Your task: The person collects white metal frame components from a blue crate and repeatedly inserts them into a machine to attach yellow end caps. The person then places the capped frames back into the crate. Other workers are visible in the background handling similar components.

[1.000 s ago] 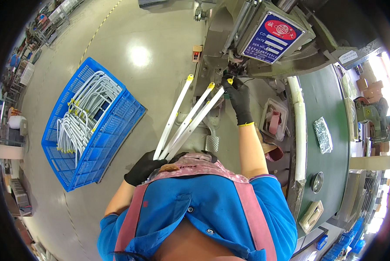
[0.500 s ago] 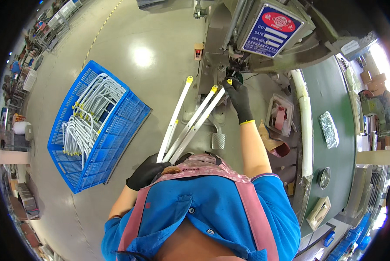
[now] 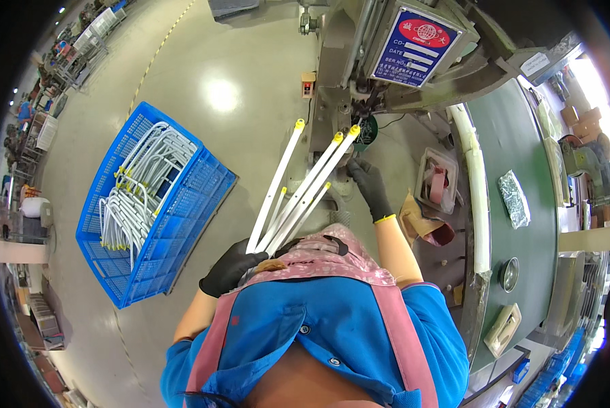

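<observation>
My left hand (image 3: 230, 268), in a black glove, is closed around the lower ends of several white metal tubes (image 3: 303, 197) with yellow end caps. The tubes fan out and slant up away from my apron, their capped ends near the machine (image 3: 333, 109). My right hand (image 3: 370, 188), also in a black glove, is just right of the tubes and apart from their caps. Its fingers are drawn together toward the machine's base; whatever they may hold is too small to tell. Beyond it sits a round green container (image 3: 367, 133) with small pieces in it.
A blue plastic crate (image 3: 197, 204) full of bent white tube frames (image 3: 142, 183) stands on the floor at left. At right are a bin (image 3: 438, 180) and a green-topped table (image 3: 515, 238) with a foil packet (image 3: 515, 198) and a metal bowl (image 3: 509, 276). A foot pedal (image 3: 341, 216) lies below the machine.
My right hand has come away from the rightmost tube's yellow cap and moved down toward me. My left hand still grips the tubes, which have shifted slightly.
</observation>
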Available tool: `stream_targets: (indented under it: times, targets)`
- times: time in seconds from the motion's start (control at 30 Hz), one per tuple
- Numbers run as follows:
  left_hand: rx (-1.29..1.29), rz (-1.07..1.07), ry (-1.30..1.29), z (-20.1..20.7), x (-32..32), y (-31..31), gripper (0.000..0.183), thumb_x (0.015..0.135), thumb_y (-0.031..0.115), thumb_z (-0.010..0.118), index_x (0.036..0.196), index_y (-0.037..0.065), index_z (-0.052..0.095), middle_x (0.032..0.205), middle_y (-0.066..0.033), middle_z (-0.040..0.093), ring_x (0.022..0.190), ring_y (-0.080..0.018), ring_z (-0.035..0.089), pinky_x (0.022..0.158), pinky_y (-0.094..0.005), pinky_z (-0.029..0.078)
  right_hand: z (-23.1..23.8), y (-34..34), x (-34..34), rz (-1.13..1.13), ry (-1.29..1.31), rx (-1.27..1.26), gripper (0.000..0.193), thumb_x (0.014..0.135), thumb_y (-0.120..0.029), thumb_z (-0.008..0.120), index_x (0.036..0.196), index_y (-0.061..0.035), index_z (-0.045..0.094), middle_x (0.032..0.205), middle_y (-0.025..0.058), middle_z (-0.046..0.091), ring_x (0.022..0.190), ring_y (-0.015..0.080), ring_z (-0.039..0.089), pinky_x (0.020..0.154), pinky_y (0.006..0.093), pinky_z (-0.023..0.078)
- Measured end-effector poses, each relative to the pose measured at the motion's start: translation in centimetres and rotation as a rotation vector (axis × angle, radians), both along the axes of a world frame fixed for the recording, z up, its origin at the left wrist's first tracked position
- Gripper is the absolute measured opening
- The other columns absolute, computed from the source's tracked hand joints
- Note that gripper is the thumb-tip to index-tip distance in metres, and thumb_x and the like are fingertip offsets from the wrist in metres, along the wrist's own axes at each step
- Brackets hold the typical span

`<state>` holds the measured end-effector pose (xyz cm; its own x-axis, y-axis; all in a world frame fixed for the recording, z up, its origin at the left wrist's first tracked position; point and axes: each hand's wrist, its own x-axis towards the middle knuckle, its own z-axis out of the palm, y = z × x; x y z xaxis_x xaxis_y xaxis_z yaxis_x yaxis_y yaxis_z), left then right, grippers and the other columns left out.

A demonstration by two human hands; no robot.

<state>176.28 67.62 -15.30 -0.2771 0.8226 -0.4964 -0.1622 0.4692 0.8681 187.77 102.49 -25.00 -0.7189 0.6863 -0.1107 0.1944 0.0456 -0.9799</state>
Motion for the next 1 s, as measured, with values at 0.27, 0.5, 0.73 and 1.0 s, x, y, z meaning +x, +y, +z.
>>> stream_targets:
  times: [0.27,0.5,0.73,1.0]
  targets:
    - [0.048,0.048,-0.090,0.0,0.0,0.4,0.036,0.086,0.018,0.059,0.114,-0.004,0.055,0.102,-0.0105,0.063,0.090,-0.0173,0.057,0.085,-0.0295,0.044,-2.6,-1.0,3.1,0.069,-0.076,0.004,0.029,0.092,-0.027,0.055,0.098,-0.0002,0.064,0.080,0.0008,0.062,0.073,0.0085,0.055,0.065,0.0233,0.043]
    - [0.053,0.106,-0.183,1.3,0.1,1.6,0.032,0.081,0.012,0.060,0.109,-0.003,0.056,0.089,-0.0087,0.062,0.078,-0.0152,0.058,0.072,-0.0271,0.046,-3.1,-2.3,8.1,0.024,-0.185,-0.090,0.033,0.092,-0.031,0.054,0.097,-0.0001,0.065,0.082,0.0022,0.065,0.072,0.0086,0.056,0.064,0.0228,0.043]
    - [0.298,0.374,-0.150,1.2,-0.1,6.5,0.052,0.078,0.012,0.061,0.127,0.000,0.047,0.114,-0.0140,0.060,0.092,-0.0184,0.059,0.077,-0.0275,0.047,-2.2,-4.4,11.0,0.153,-0.122,0.143,0.032,0.094,-0.026,0.051,0.098,0.0028,0.064,0.086,0.0068,0.067,0.080,0.0159,0.060,0.074,0.0309,0.047]
    - [0.893,0.524,-0.402,2.3,5.0,14.9,0.066,0.086,0.005,0.056,0.143,0.000,0.022,0.144,-0.0151,0.033,0.131,-0.0285,0.037,0.104,-0.0372,0.039,7.2,-9.4,11.9,0.726,0.192,-0.706,0.037,0.095,-0.026,0.047,0.117,0.0007,0.058,0.101,0.0149,0.063,0.091,0.0259,0.059,0.091,0.0318,0.043]
